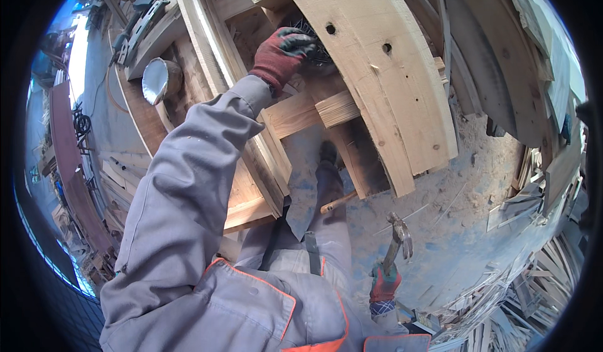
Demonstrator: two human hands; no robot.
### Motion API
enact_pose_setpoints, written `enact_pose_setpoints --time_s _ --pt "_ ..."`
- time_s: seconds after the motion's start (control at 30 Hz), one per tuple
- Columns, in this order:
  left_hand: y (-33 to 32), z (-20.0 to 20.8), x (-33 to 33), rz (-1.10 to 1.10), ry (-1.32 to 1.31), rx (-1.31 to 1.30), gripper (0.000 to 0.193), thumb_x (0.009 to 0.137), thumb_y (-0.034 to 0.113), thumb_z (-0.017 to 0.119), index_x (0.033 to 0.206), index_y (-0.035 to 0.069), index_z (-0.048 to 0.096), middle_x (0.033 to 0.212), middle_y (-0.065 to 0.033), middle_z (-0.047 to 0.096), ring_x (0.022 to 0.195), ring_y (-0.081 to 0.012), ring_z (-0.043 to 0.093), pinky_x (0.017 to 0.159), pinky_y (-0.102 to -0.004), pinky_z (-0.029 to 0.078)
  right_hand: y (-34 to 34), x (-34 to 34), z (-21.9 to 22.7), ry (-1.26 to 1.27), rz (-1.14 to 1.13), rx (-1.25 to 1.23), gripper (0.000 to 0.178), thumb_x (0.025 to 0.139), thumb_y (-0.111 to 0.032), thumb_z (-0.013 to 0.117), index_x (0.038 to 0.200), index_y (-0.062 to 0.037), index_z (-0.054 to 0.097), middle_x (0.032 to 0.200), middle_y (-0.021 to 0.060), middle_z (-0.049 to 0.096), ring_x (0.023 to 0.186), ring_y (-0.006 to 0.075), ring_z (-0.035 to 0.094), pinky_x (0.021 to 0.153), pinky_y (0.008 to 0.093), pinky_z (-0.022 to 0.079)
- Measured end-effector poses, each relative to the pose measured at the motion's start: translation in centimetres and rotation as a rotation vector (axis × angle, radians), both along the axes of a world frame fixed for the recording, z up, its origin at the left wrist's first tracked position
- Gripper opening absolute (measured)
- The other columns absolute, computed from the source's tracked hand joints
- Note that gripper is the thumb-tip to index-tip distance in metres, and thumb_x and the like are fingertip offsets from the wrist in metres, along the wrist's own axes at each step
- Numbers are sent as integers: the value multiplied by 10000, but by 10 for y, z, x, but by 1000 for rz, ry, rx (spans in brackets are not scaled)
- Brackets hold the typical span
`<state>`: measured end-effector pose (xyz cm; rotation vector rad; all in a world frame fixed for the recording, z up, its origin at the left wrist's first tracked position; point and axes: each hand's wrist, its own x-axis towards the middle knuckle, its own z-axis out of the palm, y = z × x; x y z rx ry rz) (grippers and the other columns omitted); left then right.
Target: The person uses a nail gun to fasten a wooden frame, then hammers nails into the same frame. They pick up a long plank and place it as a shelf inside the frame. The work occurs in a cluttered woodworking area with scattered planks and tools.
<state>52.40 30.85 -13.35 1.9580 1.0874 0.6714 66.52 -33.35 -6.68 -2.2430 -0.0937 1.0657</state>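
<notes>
My left hand (281, 58), in a red glove with dark-coated fingers, reaches forward between the wooden beams. Its fingers curl into a heap of dark nails (321, 55) beside a wide pale wooden panel (392, 101). Whatever they pinch is hidden. Low on the right, my right hand (384, 283), also gloved, is closed around a claw hammer (399, 238). The hammer's metal head points up and away from me, apart from the wood.
Long timber beams (207, 44) run along my left. Beyond them sit a white-topped round container (160, 81) and a nail-gun-like tool (139, 25). A wooden stick end (338, 202) juts out below the panel. Scrap wood strips (502, 314) pile up at lower right.
</notes>
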Motion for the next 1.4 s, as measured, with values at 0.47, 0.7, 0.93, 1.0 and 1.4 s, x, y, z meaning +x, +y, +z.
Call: enact_pose_setpoints --time_s 0.47,0.7,0.93,1.0,1.4 --pt "-72 111 -88 347 -1166 -1058 261 1025 236 635 1244 95 648 1245 -89 692 1075 -195 695 905 -302 609 111 8 50 34 219 136 168 901 -48 730 1038 45 707 776 64 688 598 132 629 559 300 514" --pt "-219 159 -136 292 -1211 -1076 257 1036 274 613 1186 67 640 1174 -82 678 1134 -199 651 981 -328 555 247 -57 104 257 352 331 206 942 -78 712 1098 57 713 765 29 660 582 103 601 529 268 488" --pt "-328 172 -191 583 -1308 -1192 274 1032 231 625 1211 25 640 1180 -63 672 1087 -156 647 966 -318 539 310 -175 130 299 692 449 159 920 -68 739 1041 34 718 765 53 697 606 108 643 528 269 491" --pt "-340 171 -214 632 -1383 -1097 242 1027 238 635 1166 42 661 1140 -73 686 1043 -170 666 942 -328 552 303 -200 130 216 890 511 164 929 -77 718 1040 44 708 736 66 680 589 133 650 505 266 487" --pt "-355 101 -320 1033 -1034 -1270 138 1016 168 641 1117 75 635 988 -79 705 781 -146 700 578 -233 579 232 -238 146 151 806 458 65 902 -10 705 964 6 690 755 40 682 639 95 638 567 283 520"
